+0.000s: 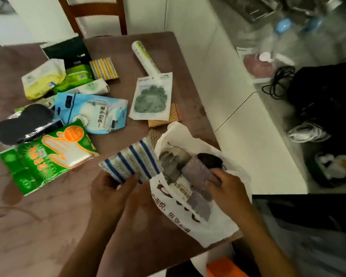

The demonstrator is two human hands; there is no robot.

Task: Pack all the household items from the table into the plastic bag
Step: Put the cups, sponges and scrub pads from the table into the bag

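A white plastic bag [206,222] with printed lettering lies open at the table's right edge. My left hand [110,188] grips a blue-striped pack of scouring pads [132,160] just left of the bag's mouth. My right hand [226,188] is at the bag's opening, closed on a grey-purple cloth pack [198,172] that lies partly inside the bag. Other dark items sit deeper in the bag. Still on the table are a green glove pack [48,154], a blue disposable-glove pouch [92,112], a dark sleep mask [24,122] and a white sachet [152,96].
Farther back lie a yellow tissue pack [42,78], green wipes [78,74], a striped cloth [104,68], a white roll [146,58] and a black pouch [68,48]. A wooden chair [96,15] stands behind the table. A black bag [326,92] and a shoe [308,130] are on the floor at right.
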